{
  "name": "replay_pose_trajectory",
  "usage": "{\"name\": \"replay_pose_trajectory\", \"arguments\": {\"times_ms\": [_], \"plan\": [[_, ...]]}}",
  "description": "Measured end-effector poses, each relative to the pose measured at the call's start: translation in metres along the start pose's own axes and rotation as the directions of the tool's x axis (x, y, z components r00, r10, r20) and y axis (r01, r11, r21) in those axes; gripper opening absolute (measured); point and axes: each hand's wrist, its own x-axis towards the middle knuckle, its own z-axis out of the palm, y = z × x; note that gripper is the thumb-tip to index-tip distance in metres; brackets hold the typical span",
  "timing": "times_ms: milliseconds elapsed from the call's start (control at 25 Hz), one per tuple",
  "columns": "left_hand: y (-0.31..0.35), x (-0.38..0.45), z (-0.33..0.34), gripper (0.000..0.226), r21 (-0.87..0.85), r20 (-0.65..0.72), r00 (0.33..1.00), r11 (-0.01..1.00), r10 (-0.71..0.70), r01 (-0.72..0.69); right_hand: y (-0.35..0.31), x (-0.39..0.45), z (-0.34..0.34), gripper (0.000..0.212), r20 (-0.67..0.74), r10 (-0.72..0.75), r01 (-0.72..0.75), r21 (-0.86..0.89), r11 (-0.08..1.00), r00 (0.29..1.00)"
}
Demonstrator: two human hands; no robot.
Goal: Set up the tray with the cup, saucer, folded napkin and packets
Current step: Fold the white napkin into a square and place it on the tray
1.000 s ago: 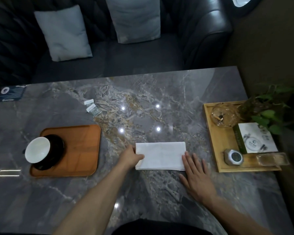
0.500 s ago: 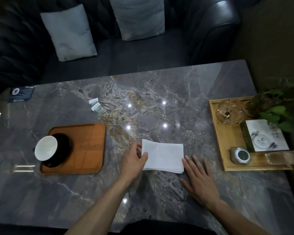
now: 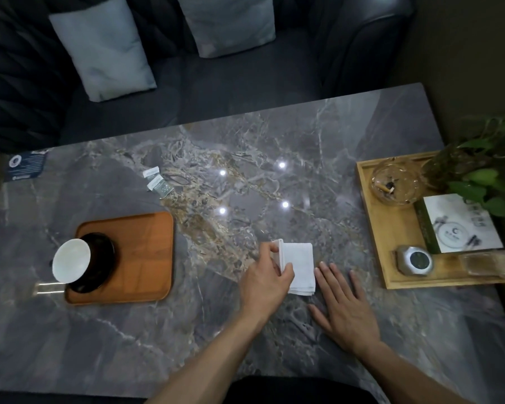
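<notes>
A white napkin (image 3: 301, 266), folded small, lies on the grey marble table near its front middle. My left hand (image 3: 264, 279) pinches the napkin's left edge between thumb and fingers. Flat on the table just right of the napkin rests my right hand (image 3: 343, 304), fingers spread, holding nothing. At the left sits an orange-brown tray (image 3: 146, 258). On its left end stands a white cup (image 3: 70, 260) on a black saucer (image 3: 102, 258). Two small white packets (image 3: 158, 182) lie on the table behind the tray.
A light wooden tray (image 3: 391, 228) at the right holds a glass ashtray (image 3: 395, 182), a white box (image 3: 458, 223), a small round clock (image 3: 417, 260) and a potted plant (image 3: 484, 170). A dark card (image 3: 27, 166) lies at the far left. A black sofa with pillows stands behind the table.
My left hand folded the napkin's left part over to the right, so the napkin is now about half as wide. My right hand stayed flat beside it. The camera view shifted slightly.
</notes>
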Motion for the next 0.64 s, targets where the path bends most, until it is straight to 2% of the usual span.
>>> {"name": "replay_pose_trajectory", "arguments": {"times_ms": [280, 640], "plan": [[0.014, 0.008, 0.033, 0.032, 0.154, 0.025, 0.997, 0.985, 0.069, -0.072, 0.0, 0.001, 0.003, 0.078, -0.064, 0.003, -0.003, 0.009, 1.0, 0.998], [0.018, 0.018, 0.061, 0.03, 0.228, 0.073, 0.995, 0.97, 0.066, -0.081, -0.001, 0.002, 0.006, 0.074, -0.178, -0.013, 0.015, 0.013, 1.0, 0.984]]}}
